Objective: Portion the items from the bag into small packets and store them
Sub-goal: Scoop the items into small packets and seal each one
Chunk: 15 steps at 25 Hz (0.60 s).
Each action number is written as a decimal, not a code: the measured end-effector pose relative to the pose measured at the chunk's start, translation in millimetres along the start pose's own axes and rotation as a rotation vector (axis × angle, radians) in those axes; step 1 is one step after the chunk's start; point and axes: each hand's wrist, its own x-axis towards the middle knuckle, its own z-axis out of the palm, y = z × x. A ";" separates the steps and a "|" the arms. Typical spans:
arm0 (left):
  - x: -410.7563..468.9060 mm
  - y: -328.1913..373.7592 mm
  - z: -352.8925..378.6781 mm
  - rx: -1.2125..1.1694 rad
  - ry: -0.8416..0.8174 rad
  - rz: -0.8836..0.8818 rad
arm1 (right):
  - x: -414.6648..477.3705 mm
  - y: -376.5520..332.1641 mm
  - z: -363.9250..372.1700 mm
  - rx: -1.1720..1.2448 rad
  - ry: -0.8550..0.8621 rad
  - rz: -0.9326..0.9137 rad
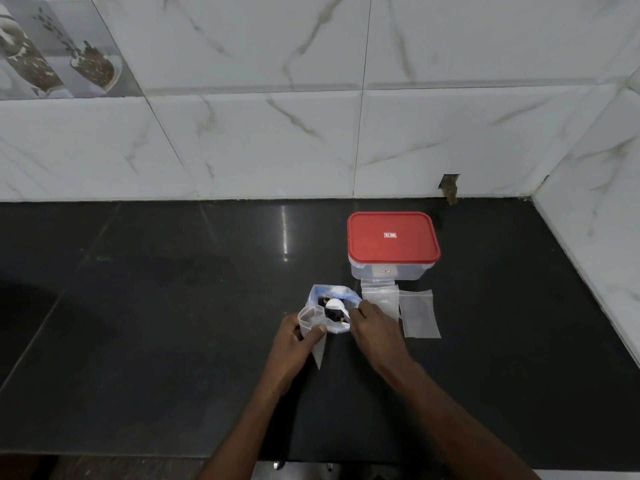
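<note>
An open plastic bag (341, 294) with dark items inside stands on the black counter. My left hand (294, 341) pinches a small clear packet (313, 323) held open beside the bag. My right hand (372, 327) grips the handle of a white spoon (335, 304) whose bowl sits over the dark items in the bag. Two empty clear packets (419, 315) lie flat just right of my right hand. Behind them stands a clear box with a red lid (393, 237), closed.
The black counter (173, 323) runs to a white marble-tiled wall at the back and on the right. Its front edge lies near the bottom of the view. A small hole shows in the wall behind the box.
</note>
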 end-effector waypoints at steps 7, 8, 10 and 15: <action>-2.5 -3.9 6.8 -0.397 -0.043 -0.064 | 6.9 -17.6 -12.2 0.046 -0.053 -0.027; -3.2 -4.4 8.3 -0.422 -0.043 -0.071 | 9.3 -20.1 -12.6 0.111 -0.065 0.040; -4.1 -3.7 11.2 -0.444 -0.044 -0.080 | 13.7 -27.5 -17.5 0.317 -0.076 0.244; -0.7 -4.3 11.0 -0.397 -0.049 -0.024 | 22.1 -13.9 -33.4 1.050 -0.057 0.811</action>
